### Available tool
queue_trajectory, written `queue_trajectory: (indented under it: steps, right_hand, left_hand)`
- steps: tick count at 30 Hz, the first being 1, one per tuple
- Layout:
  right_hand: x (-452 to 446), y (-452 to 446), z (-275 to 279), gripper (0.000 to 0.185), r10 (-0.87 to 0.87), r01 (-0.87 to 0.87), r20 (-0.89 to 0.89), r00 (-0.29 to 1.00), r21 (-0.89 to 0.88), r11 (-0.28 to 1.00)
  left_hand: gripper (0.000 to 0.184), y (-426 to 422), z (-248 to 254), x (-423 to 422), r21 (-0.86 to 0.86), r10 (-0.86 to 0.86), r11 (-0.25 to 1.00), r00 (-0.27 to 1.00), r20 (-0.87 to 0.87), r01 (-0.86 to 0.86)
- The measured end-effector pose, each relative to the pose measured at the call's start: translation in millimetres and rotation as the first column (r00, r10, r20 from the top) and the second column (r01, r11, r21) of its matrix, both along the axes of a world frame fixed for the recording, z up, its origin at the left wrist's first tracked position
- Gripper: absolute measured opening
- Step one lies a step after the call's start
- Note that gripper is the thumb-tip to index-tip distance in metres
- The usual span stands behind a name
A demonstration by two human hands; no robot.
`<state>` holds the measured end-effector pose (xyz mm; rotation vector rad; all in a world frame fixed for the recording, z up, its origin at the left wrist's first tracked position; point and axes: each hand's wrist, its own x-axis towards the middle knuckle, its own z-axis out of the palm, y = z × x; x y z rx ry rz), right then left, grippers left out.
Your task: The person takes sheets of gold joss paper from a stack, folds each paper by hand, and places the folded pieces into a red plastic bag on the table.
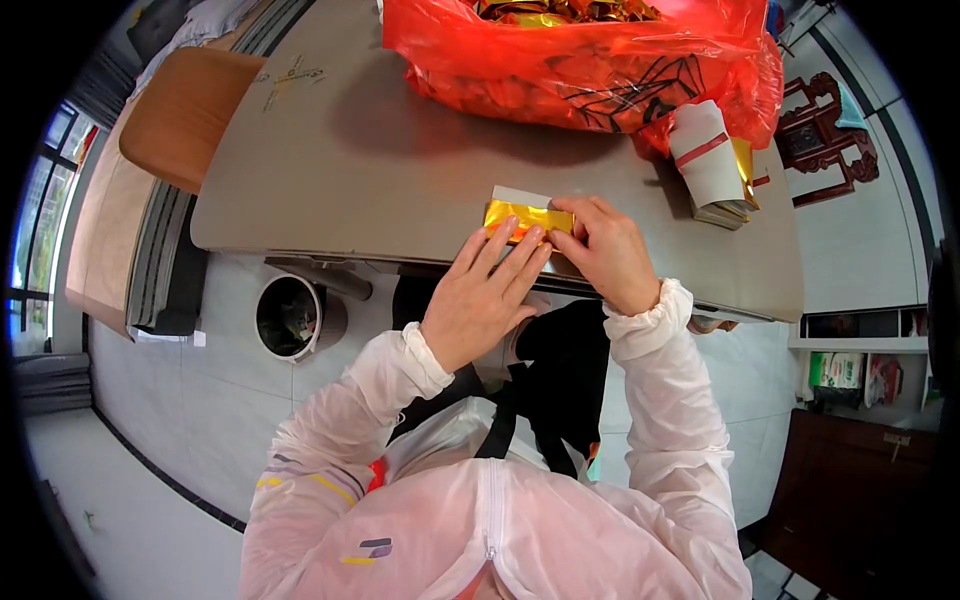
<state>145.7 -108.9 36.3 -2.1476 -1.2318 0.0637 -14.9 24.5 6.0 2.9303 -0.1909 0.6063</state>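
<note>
A gold foil sheet [530, 217] with a pale strip along its far side lies at the table's near edge. My left hand [487, 290] rests on it from the left, fingers stretched out and fingertips on the foil. On the right, my right hand [607, 250] has its thumb and fingers pinched at the foil's right end. Further back is a large red plastic bag [560, 85] with gold foil pieces [565, 12] showing in its opening. To the right of the bag stands a stack of folded paper and foil [707, 165] with a red band.
The grey-brown table [330, 180] spans the view. A brown chair [185, 115] stands at its left side. A waste bin [290, 317] sits on the floor below the near edge. At the right are a carved wooden chair [825, 135] and a shelf [860, 345].
</note>
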Motion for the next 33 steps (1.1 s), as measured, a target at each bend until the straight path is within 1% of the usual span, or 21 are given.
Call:
queue_trajectory:
  steps: [3,5,6,8,11,14,17,21,23,26,27,30,33]
  right_hand:
    - [0,-1,2,0.028,0.015,-0.015,0.001,1.0,-0.008,1.0]
    - [-2,-1,6,0.028,0.009,-0.009,-0.01,1.0,-0.016,1.0]
    - [-2,-2,5,0.026,-0.004,0.004,-0.035,0.999,0.01,1.0]
    - [-2,-3,1,0.023,-0.027,0.033,-0.086,0.996,0.059,0.998]
    - [-2,-6,-13,0.016,-0.103,0.127,-0.104,0.989,0.264,0.956]
    - [-6,-5,-13,0.01,-0.143,0.141,-0.008,0.99,0.244,0.959]
    - [-7,-2,-16,0.007,-0.176,0.162,0.042,0.983,0.229,0.96]
    - [-8,-1,-13,0.005,-0.192,0.181,0.034,0.981,0.207,0.961]
    - [-8,-1,-14,0.006,-0.19,0.182,0.017,0.982,0.208,0.961]
    - [-6,-4,-12,0.008,-0.139,0.138,-0.012,0.99,0.244,0.96]
    - [-7,-4,-13,0.008,-0.144,0.135,0.018,0.989,0.242,0.961]
    - [-6,-2,-18,0.009,-0.157,0.133,0.09,0.983,0.234,0.963]
    - [-6,-4,-21,0.01,-0.165,0.138,0.106,0.981,0.222,0.965]
  left_hand:
    - [0.078,0,0,0,-0.004,-0.005,1.0,1.0,-0.001,0.005]
    - [0.083,0,-1,0,0.007,0.009,1.0,1.0,-0.021,-0.009]
    - [0.085,-1,-3,-1,0.012,0.017,1.0,0.999,-0.032,-0.016]
    - [0.083,0,-4,-1,0.018,0.004,1.0,1.0,-0.022,-0.003]
    - [0.08,1,-5,-1,0.013,-0.008,1.0,1.0,-0.009,0.008]
    - [0.076,2,-2,-2,0.013,-0.015,1.0,1.0,-0.002,0.015]
    - [0.074,2,-1,-1,0.018,-0.023,1.0,1.0,0.004,0.023]
    - [0.076,2,-5,-1,0.007,-0.013,1.0,1.0,-0.018,0.013]
    - [0.076,2,-6,-2,-0.004,-0.009,1.0,1.0,0.0,0.009]
    - [0.074,-2,0,0,-0.052,0.008,0.999,1.0,0.008,-0.007]
    - [0.074,-4,2,1,-0.074,0.015,0.997,1.0,0.005,-0.015]
    - [0.062,-9,2,3,-0.066,0.044,0.997,0.998,0.044,-0.041]
    - [0.063,-11,-4,3,-0.016,0.072,0.997,0.995,0.066,-0.071]
